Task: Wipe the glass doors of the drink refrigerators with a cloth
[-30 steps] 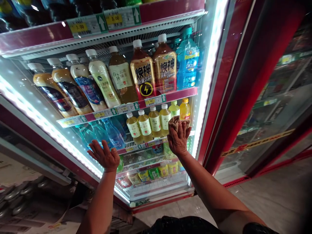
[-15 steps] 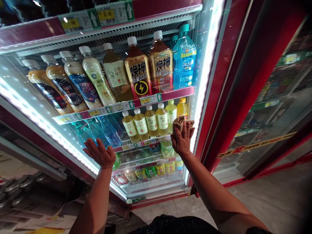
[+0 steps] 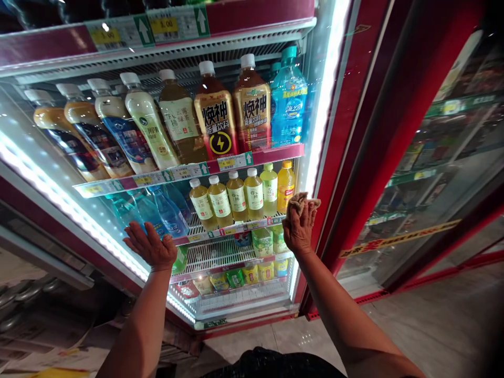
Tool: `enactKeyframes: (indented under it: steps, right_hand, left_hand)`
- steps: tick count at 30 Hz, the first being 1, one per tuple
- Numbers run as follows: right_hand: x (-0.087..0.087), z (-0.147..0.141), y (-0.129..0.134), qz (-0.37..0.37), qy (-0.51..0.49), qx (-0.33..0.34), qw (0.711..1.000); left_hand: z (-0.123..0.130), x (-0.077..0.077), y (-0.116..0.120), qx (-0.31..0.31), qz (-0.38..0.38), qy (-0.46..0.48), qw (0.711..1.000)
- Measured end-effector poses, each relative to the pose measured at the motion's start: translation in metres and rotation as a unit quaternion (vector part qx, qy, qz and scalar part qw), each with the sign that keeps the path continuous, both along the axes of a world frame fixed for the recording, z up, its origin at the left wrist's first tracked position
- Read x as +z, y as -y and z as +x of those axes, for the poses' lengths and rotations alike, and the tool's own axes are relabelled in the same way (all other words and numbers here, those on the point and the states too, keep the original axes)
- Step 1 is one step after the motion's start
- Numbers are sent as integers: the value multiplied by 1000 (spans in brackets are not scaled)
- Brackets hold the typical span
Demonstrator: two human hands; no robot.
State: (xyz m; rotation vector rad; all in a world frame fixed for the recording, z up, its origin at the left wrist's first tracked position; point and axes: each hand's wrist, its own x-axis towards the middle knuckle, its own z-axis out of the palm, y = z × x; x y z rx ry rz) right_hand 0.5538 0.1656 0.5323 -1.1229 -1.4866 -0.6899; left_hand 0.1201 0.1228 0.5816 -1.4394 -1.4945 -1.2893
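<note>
My right hand [image 3: 300, 231] presses a crumpled brown cloth [image 3: 302, 203] to the glass front of a lit drinks fridge, near its right edge. Behind the glass, just left of the cloth, stands a yellow bottle [image 3: 286, 186]. My left hand [image 3: 153, 247] is open, its fingers spread and raised at the lower left of the glass; whether the palm touches it I cannot tell. Blue bottles [image 3: 167, 210] show on the shelf behind those fingers. Small tea bottles [image 3: 238, 197] stand between the two hands.
Large bottles [image 3: 216, 113] fill the shelf above, over a price-tag strip [image 3: 189, 170]. Packs [image 3: 236, 278] lie low in the fridge. At right are a red door frame [image 3: 394, 152] and another glass-fronted case [image 3: 429, 173]. Boxed goods with rounded metallic tops [image 3: 27, 294] sit lower left.
My right hand has slid the cloth rightward along the glass, from in front of the small bottles to the fridge's right edge. My left hand keeps its pose while the view shifts slightly.
</note>
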Motion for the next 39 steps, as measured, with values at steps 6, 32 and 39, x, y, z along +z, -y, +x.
enactKeyframes:
  steps: [6,32,39]
  right_hand:
    - [12,-18,1,0,-12,1,1000]
    - [63,59,-31,-30,-112,-21,993]
    - [30,42,-19,-42,-31,4,999]
  left_hand:
    - [-3,-1,-2,-14,-7,39,999]
    - [0,-5,0,-6,-29,27,999]
    - [-5,-12,-3,-38,3,-5,999]
